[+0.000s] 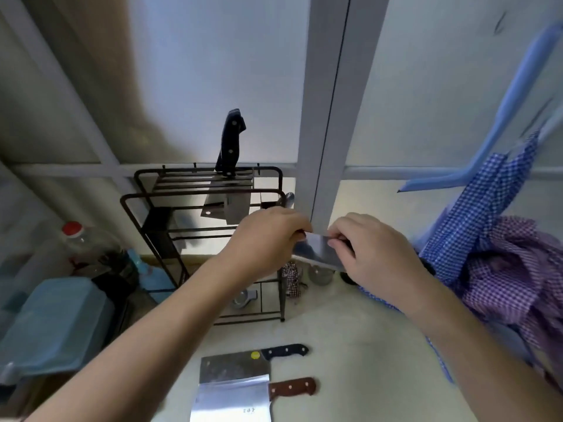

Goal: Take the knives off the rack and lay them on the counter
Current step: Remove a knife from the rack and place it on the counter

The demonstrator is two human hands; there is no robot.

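A dark wire knife rack stands on the pale counter. One black-handled cleaver sits upright in its top slots. In front of the rack's right end, both hands hold a steel cleaver blade in the air. My left hand grips its left end and my right hand pinches its right side; the handle is hidden. Two cleavers lie flat on the counter near me: one with a black handle and one with a brown handle.
A blue plastic bin and a red-capped bottle sit at the left. Checked blue and purple cloths hang at the right. Small metal cups stand behind the hands. A window frame rises behind the rack.
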